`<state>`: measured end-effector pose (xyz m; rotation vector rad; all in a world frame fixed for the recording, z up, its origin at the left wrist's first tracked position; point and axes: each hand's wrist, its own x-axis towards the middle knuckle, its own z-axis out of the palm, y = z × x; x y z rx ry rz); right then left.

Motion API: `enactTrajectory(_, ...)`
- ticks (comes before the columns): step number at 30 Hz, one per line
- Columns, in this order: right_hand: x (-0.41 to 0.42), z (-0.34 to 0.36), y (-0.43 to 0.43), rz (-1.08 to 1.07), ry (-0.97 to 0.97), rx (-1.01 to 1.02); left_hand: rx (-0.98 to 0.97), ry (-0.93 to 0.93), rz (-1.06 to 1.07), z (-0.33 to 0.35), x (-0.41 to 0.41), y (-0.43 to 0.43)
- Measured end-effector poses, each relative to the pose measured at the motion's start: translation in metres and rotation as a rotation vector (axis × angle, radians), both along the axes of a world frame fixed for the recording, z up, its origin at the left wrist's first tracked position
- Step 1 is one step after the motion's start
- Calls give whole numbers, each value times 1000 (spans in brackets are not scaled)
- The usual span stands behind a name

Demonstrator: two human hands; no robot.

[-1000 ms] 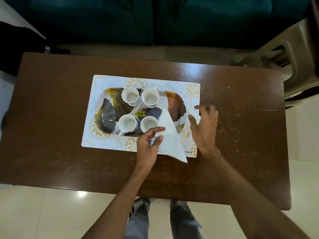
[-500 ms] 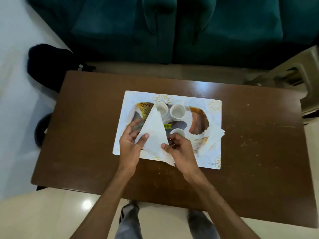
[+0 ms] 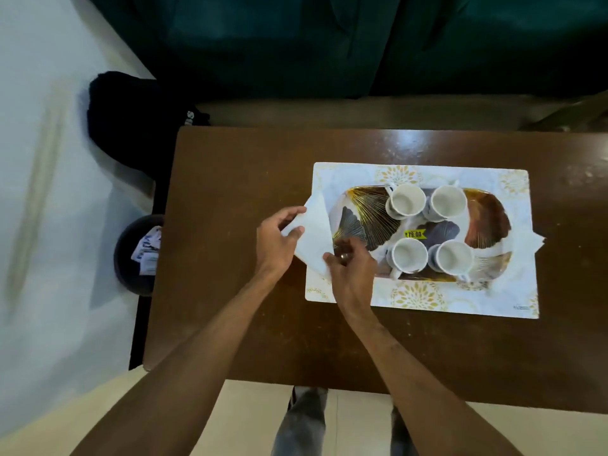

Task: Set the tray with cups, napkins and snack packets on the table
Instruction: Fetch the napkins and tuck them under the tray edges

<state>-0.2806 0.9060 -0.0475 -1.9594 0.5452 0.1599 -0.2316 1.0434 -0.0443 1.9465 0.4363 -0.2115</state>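
A patterned oval tray (image 3: 487, 218) lies on a white and gold placemat (image 3: 424, 296) on the brown table (image 3: 230, 179). Several white cups (image 3: 406, 200) stand on the tray. A folded white napkin (image 3: 314, 236) sits at the tray's left end, over the placemat's left edge. My left hand (image 3: 278, 241) pinches the napkin's left corner. My right hand (image 3: 352, 271) grips its lower right edge. A second white napkin (image 3: 534, 240) pokes out from under the tray's right end. No snack packets show on the table.
A dark round bin (image 3: 138, 255) holding paper packets stands on the floor left of the table. A black bag (image 3: 131, 123) lies beyond the table's far left corner. A teal sofa (image 3: 329, 44) runs along the far side.
The napkin has gone from the tray's right side, across the cups, to its left end. My right hand joined the left on it. The view has shifted left.
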Motion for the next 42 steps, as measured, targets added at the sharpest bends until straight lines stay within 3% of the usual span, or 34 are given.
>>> enactTrajectory(7, -7, -22, 22, 318, -26, -505, 128, 18, -276, -39, 7, 14)
enactTrajectory(11, -21, -27, 24, 468, -62, -631, 247, -10, -408, -47, 9, 12)
enactTrajectory(16, -30, -28, 24, 526, 86, -658, 426, -37, -596, -46, 15, 6)
enactTrajectory(21, -26, -24, 15, 552, 209, -645, 456, -73, -633, -46, 30, -10)
enactTrajectory(29, -44, -25, 1, 567, 232, -623, 500, -109, -573, -48, 29, -16)
enactTrajectory(35, -51, -24, -2, 577, 241, -606, 679, -132, -573, -55, 17, -12)
enactTrajectory(42, -58, -27, -6, 556, 186, -594, 660, -145, -533, -47, 16, -15)
